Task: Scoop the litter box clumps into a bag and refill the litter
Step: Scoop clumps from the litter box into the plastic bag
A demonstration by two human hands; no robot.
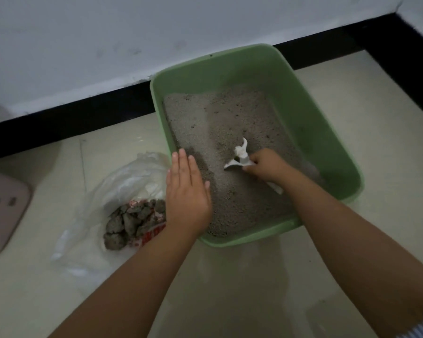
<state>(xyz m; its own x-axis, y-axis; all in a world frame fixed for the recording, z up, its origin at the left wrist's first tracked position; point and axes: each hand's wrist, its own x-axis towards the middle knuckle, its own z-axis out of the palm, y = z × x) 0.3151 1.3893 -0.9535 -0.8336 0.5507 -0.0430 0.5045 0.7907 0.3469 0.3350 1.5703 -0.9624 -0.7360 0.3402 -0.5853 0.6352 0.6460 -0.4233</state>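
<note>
A green litter box (303, 111) sits on the floor against the wall, with grey litter (220, 123) spread across its bottom. My right hand (266, 167) is closed around a white scoop (241, 156) whose blade rests in the litter near the box's middle. Flat, with fingers together, my left hand (187, 193) lies over the box's left rim and holds nothing. Left of the box a clear plastic bag (122, 184) lies open on the floor, and several grey clumps (130, 220) sit inside it.
Pale floor tiles (386, 147) surround the box. A black skirting board (71, 120) runs along the white wall behind and turns a corner at the right. A pinkish flat object (3, 208) lies at the left edge.
</note>
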